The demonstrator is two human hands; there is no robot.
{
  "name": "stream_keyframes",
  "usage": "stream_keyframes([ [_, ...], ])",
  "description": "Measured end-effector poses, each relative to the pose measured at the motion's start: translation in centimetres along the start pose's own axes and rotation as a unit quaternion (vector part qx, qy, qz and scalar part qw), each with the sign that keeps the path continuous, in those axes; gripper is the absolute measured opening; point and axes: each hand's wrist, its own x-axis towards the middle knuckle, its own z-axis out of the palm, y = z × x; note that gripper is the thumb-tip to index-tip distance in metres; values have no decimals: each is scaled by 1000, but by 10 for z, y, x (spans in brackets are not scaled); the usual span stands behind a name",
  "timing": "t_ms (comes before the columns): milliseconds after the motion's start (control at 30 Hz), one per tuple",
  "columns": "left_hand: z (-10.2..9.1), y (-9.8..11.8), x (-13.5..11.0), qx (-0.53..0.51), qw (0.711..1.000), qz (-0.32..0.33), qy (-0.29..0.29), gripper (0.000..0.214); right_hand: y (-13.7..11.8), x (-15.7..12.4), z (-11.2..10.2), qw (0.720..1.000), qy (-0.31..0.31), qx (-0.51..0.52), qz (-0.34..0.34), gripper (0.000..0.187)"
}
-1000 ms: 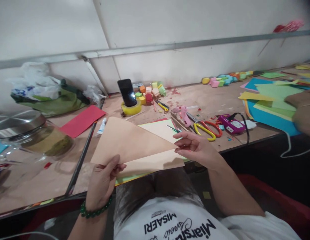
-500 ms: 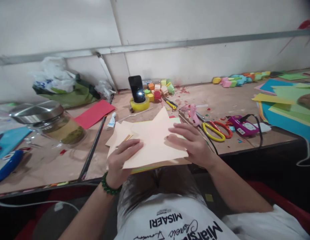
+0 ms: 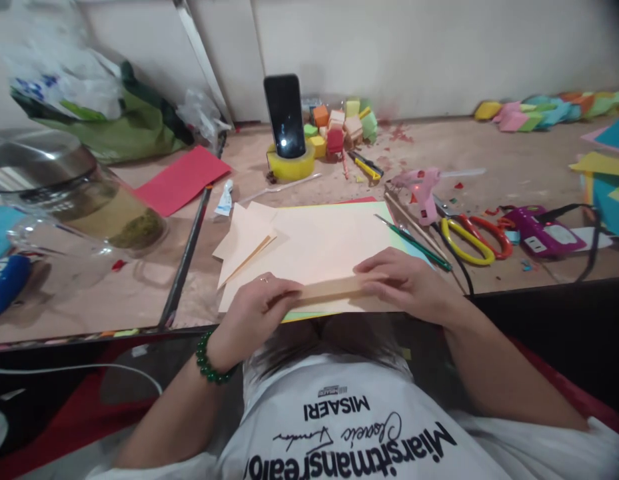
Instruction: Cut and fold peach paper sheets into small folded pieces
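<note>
A narrow peach paper strip (image 3: 332, 288), which looks folded, spans the gap between my two hands near the table's front edge. Its left end is pinched between the thumb and fingers of my left hand (image 3: 259, 310), which wears a green bead bracelet. My right hand (image 3: 406, 283) grips the other end, fingers closed on it. Beneath lies a stack of paper sheets (image 3: 324, 237), peach on top with green and yellow edges showing. Pointed peach paper pieces (image 3: 252, 233) rest on its left part. A green pen-like tool (image 3: 414, 243) lies along the right side.
Right of the stack are a pink glue gun (image 3: 424, 190), scissors (image 3: 472, 240) and a purple device (image 3: 544, 230). Behind stand a phone (image 3: 285, 117) in a yellow tape roll (image 3: 290, 162) and small paper cubes (image 3: 336, 127). A glass jug (image 3: 84, 200) and red paper (image 3: 184, 179) are left.
Both hands lay on a large pointed peach sheet; now they hold a narrow strip at the front edge. The stack's flat top and the green tool have come into view. The camera view has shifted.
</note>
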Motion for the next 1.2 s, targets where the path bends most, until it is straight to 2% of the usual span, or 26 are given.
stream_keyframes([
  [167, 1, 4, 7, 2, 994, -106, 7, 24, 2, 1, 8, 995, 44, 25, 87, 24],
  [267, -2, 6, 12, -4, 990, -142, -7, 29, 2, 1, 10, 994, 56, 17, 89, 25],
  [433, -1, 5, 18, 16, 985, -173, 7, 29, 0, 3, 13, 991, 85, -33, 99, 33],
  [667, 4, 2, 18, 7, 984, -177, 28, 37, -1, 5, 19, 987, 105, -79, 92, 29],
  [933, 3, 3, 20, -5, 985, -175, 8, 42, 1, 5, 8, 992, 56, -101, 59, 29],
  [1200, 1, 0, 18, -20, 986, -168, -3, 44, 9, 5, 13, 986, 97, -126, 43, 28],
])
